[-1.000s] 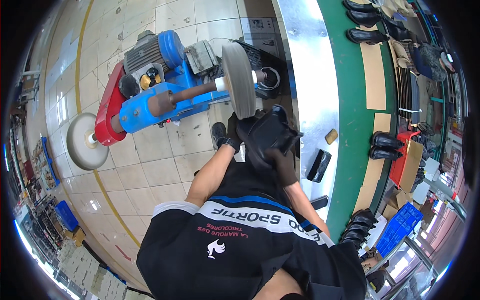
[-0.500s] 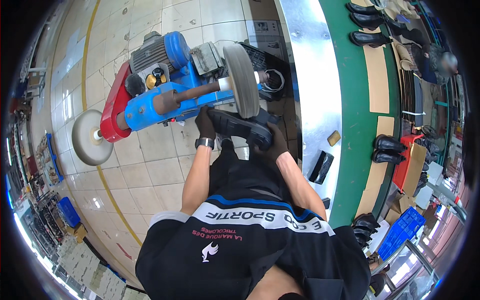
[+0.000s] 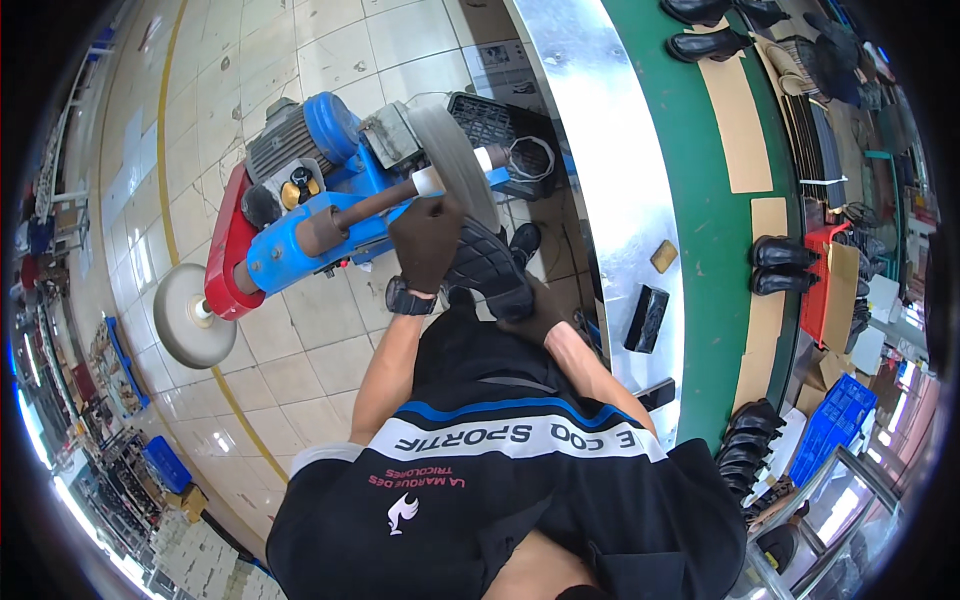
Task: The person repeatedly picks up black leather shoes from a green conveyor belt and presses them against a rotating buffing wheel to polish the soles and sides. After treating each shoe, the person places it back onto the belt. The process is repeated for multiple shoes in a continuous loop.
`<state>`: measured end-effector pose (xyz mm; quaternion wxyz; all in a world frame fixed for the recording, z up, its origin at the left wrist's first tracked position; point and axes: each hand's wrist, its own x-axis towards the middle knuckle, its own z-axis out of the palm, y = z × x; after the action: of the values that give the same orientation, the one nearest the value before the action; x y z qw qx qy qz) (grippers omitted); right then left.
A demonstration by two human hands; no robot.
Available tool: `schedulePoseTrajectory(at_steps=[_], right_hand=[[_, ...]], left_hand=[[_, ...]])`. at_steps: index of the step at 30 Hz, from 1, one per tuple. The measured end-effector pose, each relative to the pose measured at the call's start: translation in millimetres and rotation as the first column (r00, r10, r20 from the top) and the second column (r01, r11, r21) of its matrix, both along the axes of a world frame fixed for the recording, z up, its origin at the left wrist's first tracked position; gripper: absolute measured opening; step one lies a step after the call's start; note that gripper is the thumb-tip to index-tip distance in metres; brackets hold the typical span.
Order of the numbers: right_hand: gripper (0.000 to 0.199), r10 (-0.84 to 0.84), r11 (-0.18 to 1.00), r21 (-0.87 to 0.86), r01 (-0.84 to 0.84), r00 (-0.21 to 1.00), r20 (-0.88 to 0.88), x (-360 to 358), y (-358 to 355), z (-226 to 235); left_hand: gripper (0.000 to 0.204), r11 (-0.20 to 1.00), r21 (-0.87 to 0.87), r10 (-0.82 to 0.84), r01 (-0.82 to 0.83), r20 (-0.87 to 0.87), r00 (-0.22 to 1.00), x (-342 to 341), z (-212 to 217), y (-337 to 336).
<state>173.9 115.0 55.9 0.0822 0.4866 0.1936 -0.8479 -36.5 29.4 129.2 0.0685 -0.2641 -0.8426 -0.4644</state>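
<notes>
I've got the black shoe (image 3: 492,268), left hand (image 3: 427,240) clasping its side, right hand (image 3: 537,314) its near end, beside the buffing wheel (image 3: 456,165); likely stiff-soled, firmest held by the edges.

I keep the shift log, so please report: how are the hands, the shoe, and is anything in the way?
Left hand, right hand: both gripping black shoe. Sole showing. Grey wheel just beyond shoe; contact unclear.
</notes>
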Motion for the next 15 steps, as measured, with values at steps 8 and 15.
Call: schedulePoseTrajectory(at_steps=[8, 15], right_hand=[[0.035, 0.524, 0.694, 0.66, -0.289, 0.831, -0.187, -12, -29, -22], [0.054, 0.652, -0.351, 0.891, -0.289, 0.607, 0.454, -50, 13, 57]], left_hand=[[0.005, 0.77, -0.409, -0.63, 0.49, -0.358, 0.69, -16, 40, 71], [0.005, 0.412, -0.299, -0.89, 0.86, -0.333, 0.311, 29, 54, 110]])
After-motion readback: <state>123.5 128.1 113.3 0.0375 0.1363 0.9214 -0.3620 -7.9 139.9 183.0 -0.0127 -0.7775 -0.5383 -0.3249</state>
